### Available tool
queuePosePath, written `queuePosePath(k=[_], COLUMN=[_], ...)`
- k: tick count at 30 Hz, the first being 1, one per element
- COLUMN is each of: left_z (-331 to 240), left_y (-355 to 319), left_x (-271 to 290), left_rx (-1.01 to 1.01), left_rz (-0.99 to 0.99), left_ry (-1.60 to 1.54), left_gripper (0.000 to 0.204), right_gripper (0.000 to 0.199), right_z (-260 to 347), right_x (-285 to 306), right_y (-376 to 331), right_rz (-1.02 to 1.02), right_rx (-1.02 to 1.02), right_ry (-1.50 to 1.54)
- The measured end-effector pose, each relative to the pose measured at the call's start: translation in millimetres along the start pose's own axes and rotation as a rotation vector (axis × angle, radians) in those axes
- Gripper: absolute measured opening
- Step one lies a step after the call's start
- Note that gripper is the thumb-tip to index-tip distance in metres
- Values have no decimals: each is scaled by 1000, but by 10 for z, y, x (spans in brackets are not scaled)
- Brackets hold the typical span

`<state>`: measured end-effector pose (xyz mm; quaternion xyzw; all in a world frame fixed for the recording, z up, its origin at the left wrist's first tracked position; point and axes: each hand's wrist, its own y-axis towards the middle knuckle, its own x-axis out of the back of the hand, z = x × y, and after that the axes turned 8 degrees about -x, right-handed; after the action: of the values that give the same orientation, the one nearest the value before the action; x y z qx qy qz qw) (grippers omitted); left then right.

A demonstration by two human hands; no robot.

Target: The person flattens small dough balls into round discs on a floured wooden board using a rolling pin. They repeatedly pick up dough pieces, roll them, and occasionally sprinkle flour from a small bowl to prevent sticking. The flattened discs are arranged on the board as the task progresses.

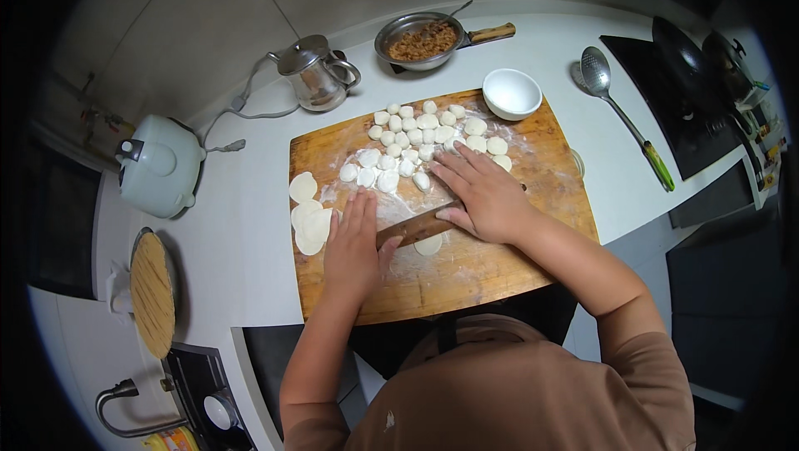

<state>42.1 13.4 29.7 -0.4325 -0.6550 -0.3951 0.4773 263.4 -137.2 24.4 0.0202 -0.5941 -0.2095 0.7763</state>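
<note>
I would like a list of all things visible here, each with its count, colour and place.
cutting board: one, brown wood, floured, centre of counter
rolling pin: one, brown, under both hands
dough disc: one, white, under the pin
dough pieces: many, white, board's far part
flat wrappers: a few, white, board's left edge
bowl: one, white, board's far right corner
pan of filling: one, metal, brown filling, behind board
kettle: one, steel, far left
rice cooker: one, pale green, left
skimmer: one, metal, green handle, right
wok: one, black, on stove, right
left hand: flat on pin
right hand: flat on pin
</note>
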Motion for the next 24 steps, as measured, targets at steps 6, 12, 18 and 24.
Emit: queuePosePath(k=[6, 12, 18, 24], left_z=[-203, -217, -114, -356], left_y=[-386, 32, 337, 314], left_x=[142, 141, -120, 97], left_rx=[-117, -61, -130, -15], left_rz=[129, 84, 60, 66], left_ry=[-136, -338, -348, -495], left_gripper=[74, 48, 24, 18], right_gripper=[79, 48, 36, 37], right_z=[157, 223, 256, 232], right_x=[176, 127, 196, 231], right_y=[-622, -814, -894, -975], right_rz=[129, 33, -99, -101], right_rx=[31, 88, 167, 146], right_ry=[63, 131, 155, 152])
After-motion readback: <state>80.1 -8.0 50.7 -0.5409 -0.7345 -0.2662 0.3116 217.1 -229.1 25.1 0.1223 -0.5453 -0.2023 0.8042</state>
